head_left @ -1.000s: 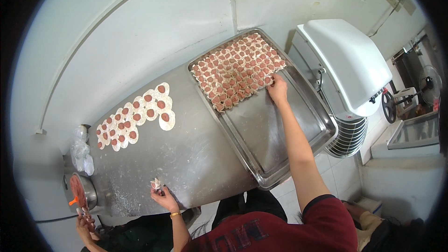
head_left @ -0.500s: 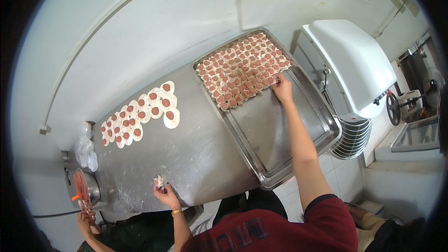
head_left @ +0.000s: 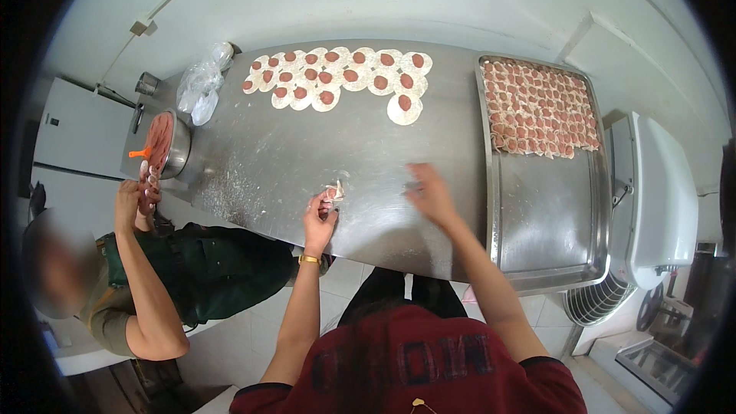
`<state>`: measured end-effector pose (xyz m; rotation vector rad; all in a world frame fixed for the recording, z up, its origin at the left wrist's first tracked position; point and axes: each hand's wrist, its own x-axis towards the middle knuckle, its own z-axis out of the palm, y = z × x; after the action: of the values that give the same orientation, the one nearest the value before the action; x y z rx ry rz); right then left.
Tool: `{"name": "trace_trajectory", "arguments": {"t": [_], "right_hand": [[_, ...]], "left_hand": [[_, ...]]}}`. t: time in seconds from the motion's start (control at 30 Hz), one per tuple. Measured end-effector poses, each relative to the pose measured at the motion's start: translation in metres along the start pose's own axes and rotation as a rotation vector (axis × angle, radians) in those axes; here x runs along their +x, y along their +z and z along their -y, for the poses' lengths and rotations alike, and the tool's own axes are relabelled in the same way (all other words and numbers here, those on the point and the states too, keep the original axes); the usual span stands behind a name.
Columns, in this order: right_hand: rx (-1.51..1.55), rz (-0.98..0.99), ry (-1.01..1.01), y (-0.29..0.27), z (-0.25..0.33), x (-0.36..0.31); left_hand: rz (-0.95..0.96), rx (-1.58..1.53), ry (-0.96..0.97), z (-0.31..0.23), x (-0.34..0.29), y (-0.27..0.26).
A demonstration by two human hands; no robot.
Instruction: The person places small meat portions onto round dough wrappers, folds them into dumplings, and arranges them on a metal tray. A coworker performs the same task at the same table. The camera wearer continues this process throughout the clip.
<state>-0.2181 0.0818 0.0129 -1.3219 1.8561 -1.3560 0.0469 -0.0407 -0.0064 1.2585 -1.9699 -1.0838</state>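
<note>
Over the near middle of the steel table [head_left: 368,149], my left hand [head_left: 320,224] has its fingertips closed round a small dumpling [head_left: 335,192], a pale wrapper gathered about pink filling. My right hand [head_left: 431,195] is over the table between that dumpling and the tray. It is blurred by motion, but its fingers look apart and nothing shows in them. Flat round wrappers [head_left: 404,107], each with a dab of pink filling, lie in overlapping rows along the table's far side. At the right, rows of open-topped dumplings [head_left: 537,111] fill the far part of a metal tray [head_left: 494,207].
At the left a co-worker's hands [head_left: 136,203] are beside a steel bowl [head_left: 181,146] of pink filling with an orange-handled tool [head_left: 140,153]. Plastic bags [head_left: 203,92] lie at the far left corner. A white machine [head_left: 659,192] with a wire guard stands right of the tray.
My right hand has left the edge of the dumpling rows in the tray and moved left over the table. The view has turned leftward. My left hand still holds its dumpling.
</note>
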Motion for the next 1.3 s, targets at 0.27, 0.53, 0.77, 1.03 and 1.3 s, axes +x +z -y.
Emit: {"name": "trace_trajectory", "arguments": {"t": [0.27, 0.53, 0.77, 1.03, 1.3], "right_hand": [[-0.288, 0.218, -0.088, 0.138, 0.046, 0.037], [-0.100, 0.072, 0.011, 0.108, 0.039, 0.022], [-0.241, -0.621, 0.238, -0.080, -0.009, -0.050], [-0.560, -0.971, 0.587, -0.272, -0.095, -0.092], [-0.614, -0.959, 0.558, -0.317, -0.161, -0.039]], "left_hand": [[0.107, -0.038, 0.018, 0.001, 0.002, -0.010], [0.213, -0.365, 0.038, -0.018, 0.015, 0.007], [0.181, 0.086, 0.143, -0.046, 0.101, 0.092], [-0.055, 0.240, 0.144, -0.068, 0.179, 0.168], [0.005, 0.199, 0.169, -0.068, 0.138, 0.166]]}}
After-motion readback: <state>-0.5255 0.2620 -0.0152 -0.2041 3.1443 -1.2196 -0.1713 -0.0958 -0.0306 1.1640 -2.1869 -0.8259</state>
